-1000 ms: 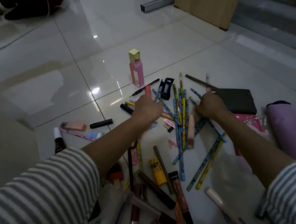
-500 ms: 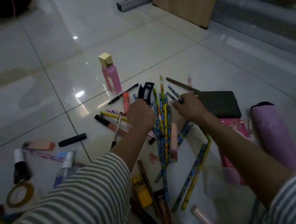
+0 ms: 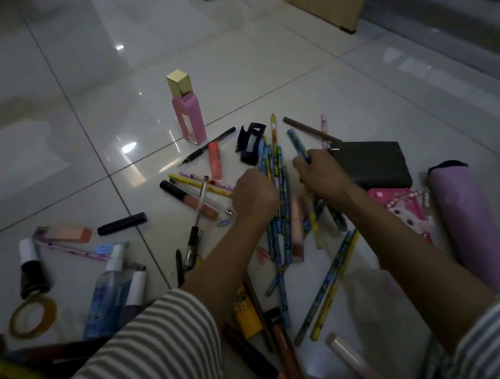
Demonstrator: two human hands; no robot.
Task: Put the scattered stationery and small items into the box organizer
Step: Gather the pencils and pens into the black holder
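Over a tiled floor, the person's right hand, a second ago low on the scattered pencils, now grips one raised blue pencil, while the left hand, just beside it but apart, curls over the pile (its grip hidden), so gathering looks begun, with no box organizer in view.

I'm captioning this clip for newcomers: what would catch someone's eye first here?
Mid-floor lies a fan of blue patterned pencils: the right hand grips one blue pencil, the left hand is curled against the fan. Behind them stands an upright pink rectangular bottle with a gold cap; a lilac fabric roll lies at far right.
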